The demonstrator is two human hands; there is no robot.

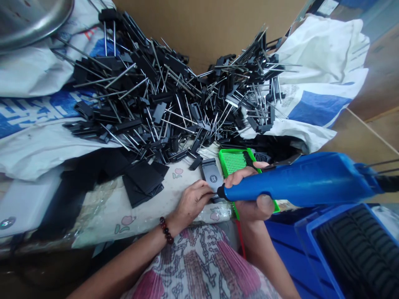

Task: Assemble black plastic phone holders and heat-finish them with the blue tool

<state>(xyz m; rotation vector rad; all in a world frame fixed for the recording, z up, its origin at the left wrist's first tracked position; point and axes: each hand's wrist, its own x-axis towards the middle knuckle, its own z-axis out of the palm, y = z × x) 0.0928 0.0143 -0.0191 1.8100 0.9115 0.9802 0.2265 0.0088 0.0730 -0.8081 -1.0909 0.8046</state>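
My right hand [254, 205] is wrapped around a blue electric screwdriver [305, 178], held nearly level with its black nose pointing left. The tip reaches a small dark grey plastic plate [211, 171] with a round emblem, lying on the flowered table cover [174, 195]. My left hand [193, 200] is beside the tip at the plate's near edge, thumb and fingertips pinched together. Whatever is between those fingers is too small or hidden to make out. Just behind my right hand is a green tray [222, 160] with small dark screws in it, partly covered by the hand.
A large heap of black plastic brackets with metal rods [174, 91] spreads across the back, on white sacks [318, 54]. Flat black plates [143, 180] are stacked at left. A metal bowl [37, 25] sits upper left. A blue crate [311, 226] holding black parts stands lower right.
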